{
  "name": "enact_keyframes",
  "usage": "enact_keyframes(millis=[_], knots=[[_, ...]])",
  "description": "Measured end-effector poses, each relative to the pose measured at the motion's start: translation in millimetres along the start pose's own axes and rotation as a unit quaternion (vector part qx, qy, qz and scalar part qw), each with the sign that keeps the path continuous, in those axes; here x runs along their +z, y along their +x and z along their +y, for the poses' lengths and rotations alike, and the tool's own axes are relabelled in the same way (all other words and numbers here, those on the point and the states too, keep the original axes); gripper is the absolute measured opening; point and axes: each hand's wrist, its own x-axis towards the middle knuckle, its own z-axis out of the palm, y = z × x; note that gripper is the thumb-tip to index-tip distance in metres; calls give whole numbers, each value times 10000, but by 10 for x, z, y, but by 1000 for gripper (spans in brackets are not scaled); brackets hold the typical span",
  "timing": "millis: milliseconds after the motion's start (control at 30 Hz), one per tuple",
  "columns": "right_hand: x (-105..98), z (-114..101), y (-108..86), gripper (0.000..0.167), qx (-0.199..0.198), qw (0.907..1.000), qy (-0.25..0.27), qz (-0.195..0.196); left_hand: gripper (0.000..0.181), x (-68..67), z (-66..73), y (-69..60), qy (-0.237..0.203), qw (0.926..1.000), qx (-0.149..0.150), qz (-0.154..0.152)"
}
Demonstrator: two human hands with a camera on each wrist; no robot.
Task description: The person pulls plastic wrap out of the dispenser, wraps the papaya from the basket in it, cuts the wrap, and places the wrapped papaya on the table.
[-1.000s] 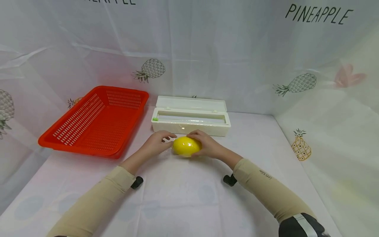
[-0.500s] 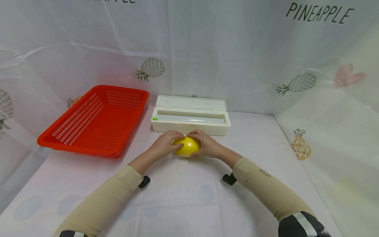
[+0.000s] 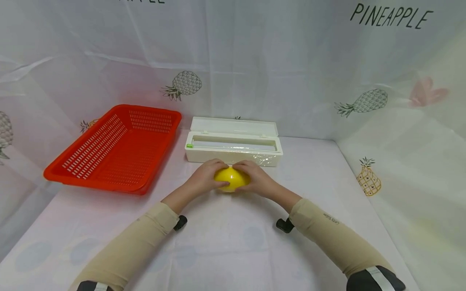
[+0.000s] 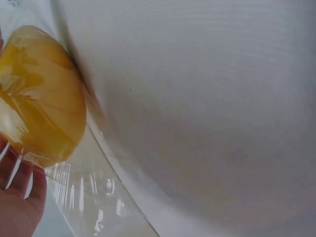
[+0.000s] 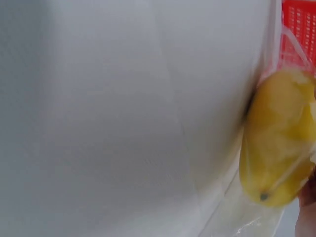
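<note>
A glossy yellow fruit-shaped object (image 3: 231,179) lies on the table between both hands, just in front of the white box. My left hand (image 3: 206,178) curls its fingers and thumb round the left side; my right hand (image 3: 258,180) grips the right side. Clear film wraps the yellow object (image 4: 44,98) in the left wrist view, with the fingers of my left hand (image 4: 20,197) against its lower end. In the right wrist view the yellow object (image 5: 279,140) shows a dark spot at one end, and only part of my right hand (image 5: 307,210) is visible.
Behind the hands stands a long white box (image 3: 233,155), lid raised, with a green piece at its left and a pale roll inside. A red perforated basket (image 3: 145,161) sits at the left. White printed sheets cover the back and right sides.
My left hand has moved right and closed round the left side of the yellow object. The right hand stays on its side, and the object has shifted very slightly right.
</note>
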Motion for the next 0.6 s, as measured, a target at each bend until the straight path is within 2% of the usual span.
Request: enact_keyframes(millis=[300, 600], knots=[[60, -31, 24, 75, 420, 9988, -245, 90, 69, 9, 0, 14, -89, 9991, -395, -92], [33, -24, 151, 74, 845, 9963, -164, -83, 77, 69, -59, 119, 141, 9981, -541, -243]])
